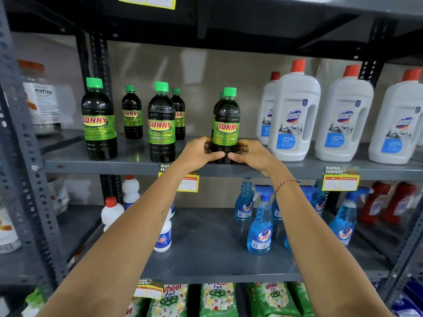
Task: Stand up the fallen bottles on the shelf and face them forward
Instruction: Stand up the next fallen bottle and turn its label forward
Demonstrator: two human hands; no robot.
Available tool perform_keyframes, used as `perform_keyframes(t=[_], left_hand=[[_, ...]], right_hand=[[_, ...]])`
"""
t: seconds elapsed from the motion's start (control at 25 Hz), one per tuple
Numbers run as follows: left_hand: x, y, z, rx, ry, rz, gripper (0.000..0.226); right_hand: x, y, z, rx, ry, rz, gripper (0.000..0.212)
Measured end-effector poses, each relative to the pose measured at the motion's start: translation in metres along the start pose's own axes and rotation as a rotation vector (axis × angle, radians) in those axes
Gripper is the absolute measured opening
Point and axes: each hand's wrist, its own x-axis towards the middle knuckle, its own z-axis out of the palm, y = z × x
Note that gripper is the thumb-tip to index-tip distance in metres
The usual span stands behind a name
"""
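A dark Sunny bottle (226, 124) with a green cap stands upright near the front edge of the grey shelf (114, 164), its label facing me. My left hand (199, 153) and my right hand (251, 154) wrap its base from either side, thumbs nearly touching in front. Another green-capped bottle hides right behind it. To the left two more Sunny bottles stand at the front (98, 120) (161, 123), labels forward. Two smaller-looking ones stand behind them (132, 113) (179, 114). No bottle lies on its side.
White Domex jugs (295, 113) with red caps fill the right half of the same shelf, close to my right hand. Below are blue Colin spray bottles (261, 225) and white bottles (112, 212). Price tags (341, 179) hang off the shelf edge.
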Motion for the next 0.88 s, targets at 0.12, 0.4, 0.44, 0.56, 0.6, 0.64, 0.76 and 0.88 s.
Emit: perform_keyframes(t=[0.12, 0.4, 0.44, 0.56, 0.6, 0.64, 0.76, 0.88], left_hand=[[-0.0028, -0.0018, -0.0011, -0.055, 0.008, -0.002, 0.057], [-0.0039, -0.0028, -0.0017, -0.054, 0.008, -0.004, 0.057], [-0.0041, -0.0022, -0.0012, -0.039, 0.005, -0.004, 0.057], [-0.0044, -0.0001, -0.0006, -0.025, 0.009, -0.008, 0.060], [-0.0049, 0.0006, -0.0007, -0.025, 0.013, -0.008, 0.059], [-0.0047, 0.0006, -0.0008, -0.025, 0.015, -0.005, 0.058], [-0.0059, 0.0009, -0.0011, -0.009, 0.012, -0.004, 0.055], [-0.0060, 0.0021, -0.0021, 0.000, 0.013, -0.012, 0.055]], right_hand=[[-0.0041, 0.0004, -0.0004, 0.024, -0.013, -0.014, 0.049], [-0.0059, 0.0020, 0.0016, 0.035, -0.009, -0.011, 0.050], [-0.0063, 0.0020, 0.0020, 0.037, -0.004, -0.010, 0.050], [-0.0067, 0.0018, 0.0028, 0.041, -0.008, -0.011, 0.048], [-0.0074, 0.0012, 0.0030, 0.039, -0.010, -0.012, 0.047], [-0.0076, 0.0011, 0.0028, 0.038, -0.010, -0.017, 0.046], [-0.0077, 0.0017, 0.0034, 0.032, -0.013, -0.031, 0.046], [-0.0080, 0.0017, 0.0039, 0.031, -0.016, -0.037, 0.046]])
